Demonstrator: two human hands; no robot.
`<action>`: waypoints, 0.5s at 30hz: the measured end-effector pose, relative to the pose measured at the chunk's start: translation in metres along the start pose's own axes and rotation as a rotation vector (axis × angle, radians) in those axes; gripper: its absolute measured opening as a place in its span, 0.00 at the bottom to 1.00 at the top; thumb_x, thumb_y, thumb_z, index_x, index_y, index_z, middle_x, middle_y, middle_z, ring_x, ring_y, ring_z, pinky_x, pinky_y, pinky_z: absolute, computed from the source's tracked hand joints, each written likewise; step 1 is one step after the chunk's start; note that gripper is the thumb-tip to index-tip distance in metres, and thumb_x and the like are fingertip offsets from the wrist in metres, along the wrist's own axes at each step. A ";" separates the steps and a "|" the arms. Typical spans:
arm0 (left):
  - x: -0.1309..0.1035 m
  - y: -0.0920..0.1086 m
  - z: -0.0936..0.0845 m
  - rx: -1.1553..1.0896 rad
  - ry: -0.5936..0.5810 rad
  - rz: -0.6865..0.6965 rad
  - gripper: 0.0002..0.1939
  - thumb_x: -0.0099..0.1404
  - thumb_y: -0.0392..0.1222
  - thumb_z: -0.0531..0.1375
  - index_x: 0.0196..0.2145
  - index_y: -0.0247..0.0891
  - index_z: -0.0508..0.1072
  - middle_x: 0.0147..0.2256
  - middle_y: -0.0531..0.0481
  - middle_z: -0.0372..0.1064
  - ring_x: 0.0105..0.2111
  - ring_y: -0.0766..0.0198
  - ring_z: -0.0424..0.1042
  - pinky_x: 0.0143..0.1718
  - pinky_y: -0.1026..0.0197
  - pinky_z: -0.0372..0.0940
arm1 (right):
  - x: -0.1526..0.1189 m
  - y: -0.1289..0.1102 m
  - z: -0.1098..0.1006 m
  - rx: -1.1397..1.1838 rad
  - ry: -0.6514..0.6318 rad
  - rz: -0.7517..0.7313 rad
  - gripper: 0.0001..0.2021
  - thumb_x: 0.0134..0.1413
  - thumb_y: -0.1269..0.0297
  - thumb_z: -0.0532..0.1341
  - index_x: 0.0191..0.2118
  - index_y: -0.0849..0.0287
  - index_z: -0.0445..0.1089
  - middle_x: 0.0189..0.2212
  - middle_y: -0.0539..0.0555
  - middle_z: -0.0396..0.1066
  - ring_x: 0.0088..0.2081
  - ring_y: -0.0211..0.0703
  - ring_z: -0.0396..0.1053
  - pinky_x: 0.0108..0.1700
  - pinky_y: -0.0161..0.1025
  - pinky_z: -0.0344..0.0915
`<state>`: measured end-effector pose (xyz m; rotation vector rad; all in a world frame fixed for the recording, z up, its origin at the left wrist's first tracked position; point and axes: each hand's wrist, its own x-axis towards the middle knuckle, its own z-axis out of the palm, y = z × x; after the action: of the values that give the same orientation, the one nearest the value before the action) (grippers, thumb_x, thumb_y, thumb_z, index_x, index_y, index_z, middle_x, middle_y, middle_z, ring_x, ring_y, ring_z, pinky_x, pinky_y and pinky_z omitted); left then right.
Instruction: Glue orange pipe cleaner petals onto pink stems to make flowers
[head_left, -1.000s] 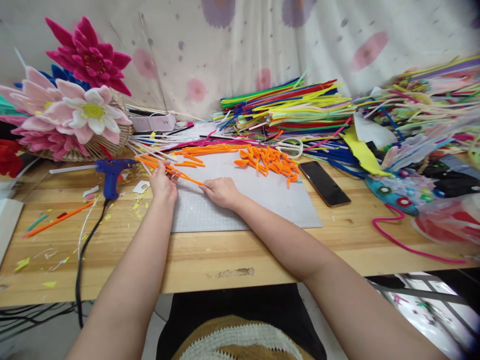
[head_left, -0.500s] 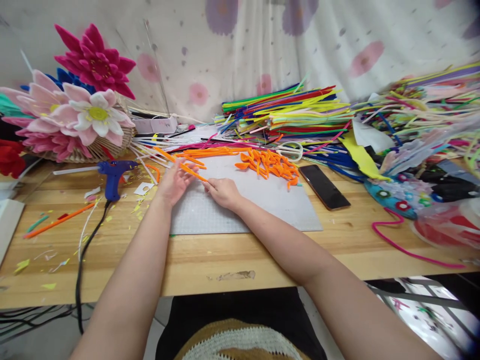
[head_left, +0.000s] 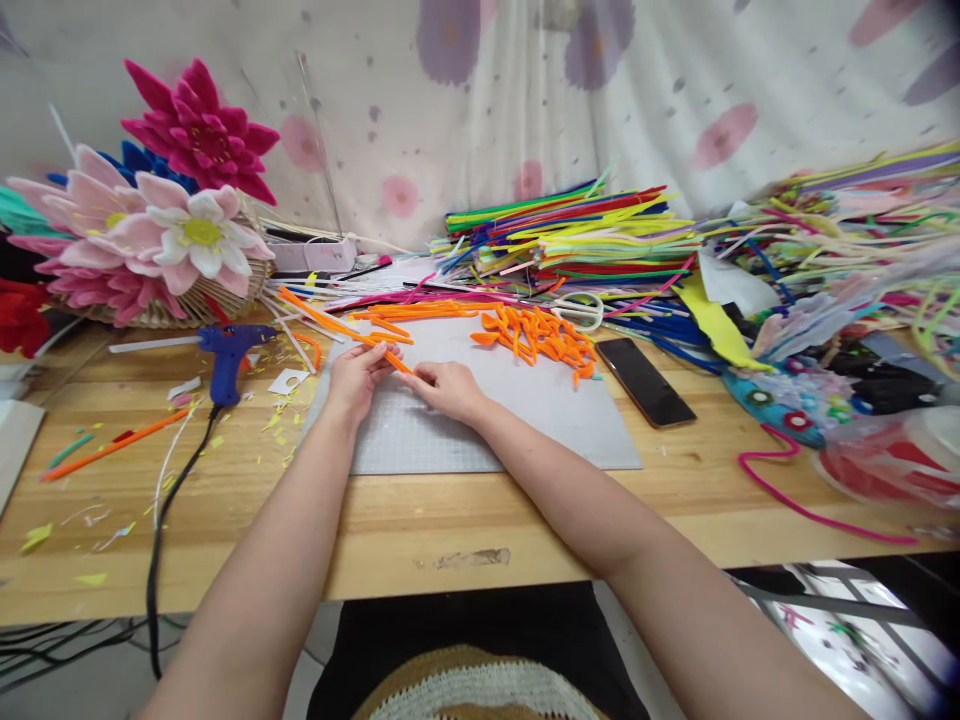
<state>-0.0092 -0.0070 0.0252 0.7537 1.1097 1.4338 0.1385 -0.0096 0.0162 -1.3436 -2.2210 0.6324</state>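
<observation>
Orange pipe cleaners [head_left: 321, 318] slant across the front left of the grey cutting mat [head_left: 480, 440], between my two hands. My left hand [head_left: 358, 378] is closed around their middle, thumb and fingers on the fuzzy stems. At their lower right end my right hand [head_left: 444, 388] pinches the tip between thumb and curled fingers. Behind my hands lie more straight orange pipe cleaners [head_left: 427, 310] along the mat's back edge. A heap of bent orange pipe cleaner pieces [head_left: 536, 338] rests on the mat's back right.
A blue glue gun [head_left: 225, 362] with its black cord lies left, among yellow scraps. A phone [head_left: 646, 382] lies right of the mat, near scissors [head_left: 581, 312]. Bundles of coloured pipe cleaners [head_left: 577, 235] line the back. Fuzzy flowers [head_left: 187, 235] stand at the back left.
My left hand has closed further around the orange pipe cleaners and moved slightly right and down. The stems' far end has swung left. My right hand keeps its pinch at the near end.
</observation>
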 end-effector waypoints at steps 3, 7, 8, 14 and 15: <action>0.000 0.004 -0.004 0.020 0.038 -0.012 0.03 0.49 0.33 0.60 0.24 0.28 0.71 0.24 0.47 0.71 0.26 0.65 0.72 0.32 0.62 0.67 | 0.010 0.006 -0.002 0.083 0.131 0.108 0.20 0.55 0.49 0.47 0.29 0.58 0.67 0.23 0.49 0.67 0.27 0.35 0.63 0.29 0.32 0.52; 0.000 0.002 -0.008 0.095 0.062 -0.037 0.02 0.48 0.31 0.60 0.23 0.29 0.70 0.23 0.47 0.70 0.25 0.66 0.71 0.31 0.61 0.68 | 0.038 0.011 0.001 0.017 0.204 0.176 0.07 0.52 0.62 0.53 0.35 0.56 0.66 0.29 0.50 0.69 0.32 0.38 0.64 0.32 0.35 0.56; 0.000 0.001 -0.008 0.117 0.063 -0.042 0.02 0.49 0.31 0.59 0.23 0.29 0.70 0.23 0.47 0.70 0.25 0.65 0.71 0.31 0.61 0.68 | 0.045 0.012 0.003 -0.019 0.210 0.155 0.07 0.51 0.63 0.55 0.36 0.56 0.66 0.31 0.51 0.69 0.34 0.40 0.64 0.34 0.36 0.56; -0.001 -0.003 -0.010 0.220 -0.002 -0.040 0.03 0.53 0.33 0.58 0.26 0.30 0.68 0.27 0.46 0.70 0.26 0.65 0.72 0.28 0.60 0.69 | 0.075 0.018 0.019 -0.159 0.220 0.110 0.04 0.50 0.67 0.54 0.31 0.59 0.65 0.36 0.57 0.68 0.40 0.45 0.63 0.40 0.40 0.58; -0.001 -0.003 -0.010 0.236 -0.010 -0.029 0.03 0.54 0.34 0.58 0.27 0.30 0.68 0.29 0.46 0.70 0.26 0.65 0.72 0.27 0.61 0.69 | 0.075 0.020 0.019 -0.145 0.221 0.108 0.04 0.50 0.68 0.53 0.30 0.59 0.65 0.36 0.57 0.68 0.39 0.45 0.63 0.39 0.40 0.59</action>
<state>-0.0168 -0.0104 0.0194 0.9057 1.2912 1.2865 0.1097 0.0632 0.0009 -1.5349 -2.0593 0.3445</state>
